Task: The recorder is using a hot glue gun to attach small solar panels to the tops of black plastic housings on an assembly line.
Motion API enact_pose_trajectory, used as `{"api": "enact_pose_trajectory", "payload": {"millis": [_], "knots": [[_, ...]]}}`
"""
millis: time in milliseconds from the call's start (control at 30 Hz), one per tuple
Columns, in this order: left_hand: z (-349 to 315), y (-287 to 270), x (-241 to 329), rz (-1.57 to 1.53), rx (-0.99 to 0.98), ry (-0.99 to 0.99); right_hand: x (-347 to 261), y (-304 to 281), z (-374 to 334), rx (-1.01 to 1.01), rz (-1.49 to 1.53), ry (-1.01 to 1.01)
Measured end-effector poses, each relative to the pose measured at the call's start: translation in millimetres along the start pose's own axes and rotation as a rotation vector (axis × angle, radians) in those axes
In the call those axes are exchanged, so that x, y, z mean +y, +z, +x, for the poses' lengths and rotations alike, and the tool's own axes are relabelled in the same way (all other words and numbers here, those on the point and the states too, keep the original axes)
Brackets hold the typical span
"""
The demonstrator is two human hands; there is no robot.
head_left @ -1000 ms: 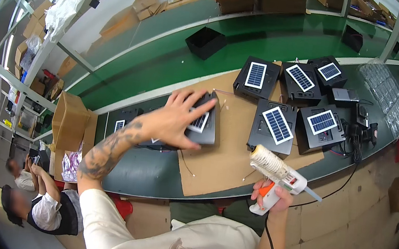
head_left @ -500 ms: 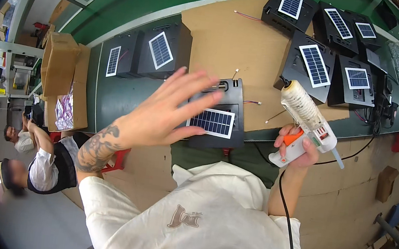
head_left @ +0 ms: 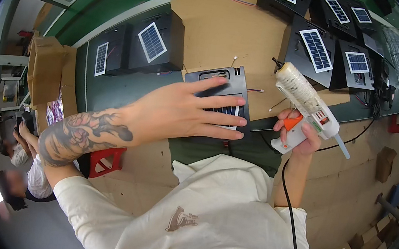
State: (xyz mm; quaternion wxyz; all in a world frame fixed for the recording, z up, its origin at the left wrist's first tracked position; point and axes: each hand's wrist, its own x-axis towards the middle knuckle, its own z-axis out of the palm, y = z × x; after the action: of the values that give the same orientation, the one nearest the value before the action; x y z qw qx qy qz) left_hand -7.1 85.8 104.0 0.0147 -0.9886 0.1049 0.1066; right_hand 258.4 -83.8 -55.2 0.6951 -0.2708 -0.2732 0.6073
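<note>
My left hand point(head_left: 181, 108) lies flat with fingers spread over a small solar panel point(head_left: 231, 110) on a black plastic housing point(head_left: 238, 84) at the table's near edge. The hand covers most of that panel; whether it presses down I cannot tell. Short wires with white plugs stick out beside the housing. My right hand point(head_left: 307, 139) is closed round the handle of a white hot glue gun point(head_left: 305, 93), fingers at its orange trigger. The gun's dark nozzle points up and to the left, and a glue stick point(head_left: 343, 147) pokes from its rear.
Two black boxes with solar panels point(head_left: 152, 42) stand on the left; several more point(head_left: 315, 50) crowd the back right. Cardboard point(head_left: 211, 26) covers part of the green table. A black cord point(head_left: 291, 220) hangs from the gun. Another person point(head_left: 39, 179) sits at far left, near a red stool point(head_left: 107, 162).
My left hand has come down and rightward, from hovering above the housing to lying across its solar panel. The glue gun stays in my right hand, nearly unmoved. The whole view has shifted slightly.
</note>
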Motion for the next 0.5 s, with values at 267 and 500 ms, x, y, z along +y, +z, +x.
{"api": "enact_pose_trajectory", "payload": {"millis": [267, 500], "knots": [[0, 5, -4, 0.016, 0.017, 0.069, -1, 1, -1, 0.003, -0.027, 0.026], [-10, -7, -22, -0.102, 0.06, 0.005, -14, 4, -9, 0.022, 0.027, 0.082]]}}
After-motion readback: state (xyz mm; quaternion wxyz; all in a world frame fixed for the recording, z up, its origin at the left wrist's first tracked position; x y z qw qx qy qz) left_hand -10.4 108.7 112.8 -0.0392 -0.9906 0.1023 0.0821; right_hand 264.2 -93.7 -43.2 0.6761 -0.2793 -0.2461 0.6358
